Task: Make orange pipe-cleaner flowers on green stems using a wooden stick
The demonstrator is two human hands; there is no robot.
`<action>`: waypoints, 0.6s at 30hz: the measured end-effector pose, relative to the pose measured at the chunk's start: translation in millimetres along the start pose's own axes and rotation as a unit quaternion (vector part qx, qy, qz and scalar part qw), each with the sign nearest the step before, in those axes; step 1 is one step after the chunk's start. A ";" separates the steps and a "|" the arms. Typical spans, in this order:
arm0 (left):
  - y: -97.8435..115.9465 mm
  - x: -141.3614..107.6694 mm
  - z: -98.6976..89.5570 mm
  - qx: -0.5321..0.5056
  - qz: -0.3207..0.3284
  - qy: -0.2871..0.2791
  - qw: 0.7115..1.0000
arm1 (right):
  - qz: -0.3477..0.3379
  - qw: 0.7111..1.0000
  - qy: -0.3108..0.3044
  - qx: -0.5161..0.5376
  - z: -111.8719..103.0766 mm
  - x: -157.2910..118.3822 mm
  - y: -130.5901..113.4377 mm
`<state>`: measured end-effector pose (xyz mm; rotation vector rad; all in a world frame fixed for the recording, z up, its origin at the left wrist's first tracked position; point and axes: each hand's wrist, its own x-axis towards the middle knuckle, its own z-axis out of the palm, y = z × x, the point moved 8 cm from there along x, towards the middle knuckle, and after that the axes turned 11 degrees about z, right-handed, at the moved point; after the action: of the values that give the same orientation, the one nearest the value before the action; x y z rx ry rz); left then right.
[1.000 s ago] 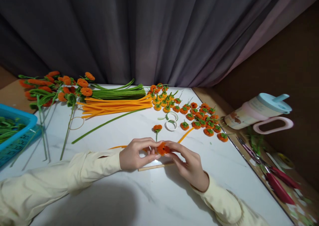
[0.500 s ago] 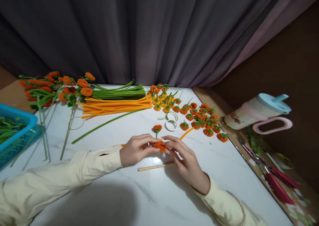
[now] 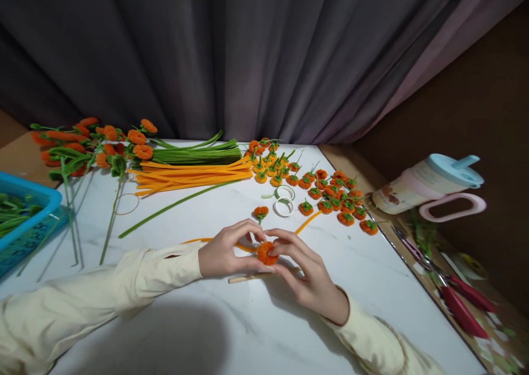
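An orange fuzzy pumpkin-like piece [image 3: 266, 253] is held between my two hands, its ribbed round face toward the camera. My left hand [image 3: 231, 249] pinches it from the left with thumb and fingertips. On the other side my right hand [image 3: 303, 262] grips it, fingertips on its face and thumb below. An orange strip [image 3: 246, 248] runs left from it, behind my left hand. A wooden stick [image 3: 248, 278] lies on the white table just under the hands. Beyond them stands a small orange piece with a green stem [image 3: 260, 212].
Green stems [image 3: 194, 155] and orange strips [image 3: 190, 177] lie at the back, near two tape rolls [image 3: 284, 206] and several small pumpkins [image 3: 330, 193]. Orange flowers [image 3: 136, 138] and a blue basket [image 3: 31, 226] are left; a tumbler [image 3: 425, 182] and red-handled pliers [image 3: 463, 311] right.
The orange piece has turned to show its round ribbed face and sits slightly lower. My fingers have shifted around it, and more of the orange strip shows beside my left hand.
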<state>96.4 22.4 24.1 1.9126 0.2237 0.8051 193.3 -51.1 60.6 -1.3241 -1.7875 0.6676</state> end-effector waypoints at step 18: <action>-0.9 -6.0 13.2 -0.073 -0.079 -0.070 0.992 | -0.089 0.986 0.047 -0.133 0.2 -7.5 -10.7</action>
<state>100.2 10.2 17.1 1.7797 0.2221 0.5641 188.5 -61.6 66.8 -1.3226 -1.9394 0.2711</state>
